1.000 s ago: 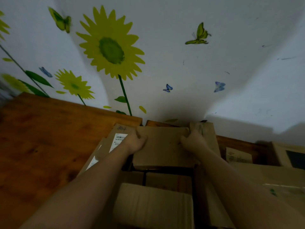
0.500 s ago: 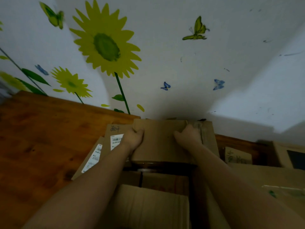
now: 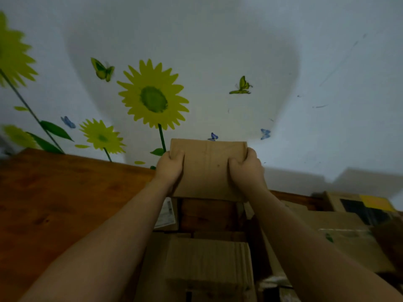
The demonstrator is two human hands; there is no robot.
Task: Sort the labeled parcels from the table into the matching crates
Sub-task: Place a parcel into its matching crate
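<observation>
The parcel [image 3: 207, 171] is pinched by left hand [image 3: 169, 168] and right hand [image 3: 247, 171], fingers hidden behind.

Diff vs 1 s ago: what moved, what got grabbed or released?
The flat brown cardboard parcel rose off the pile of cardboard boxes, now held before the white wall. The left hand and right hand kept gripping its sides; nothing released. The pile and the brown wooden table stayed put.

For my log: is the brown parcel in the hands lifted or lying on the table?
Lifted: left hand and right hand grip the parcel; table shows beneath.
</observation>
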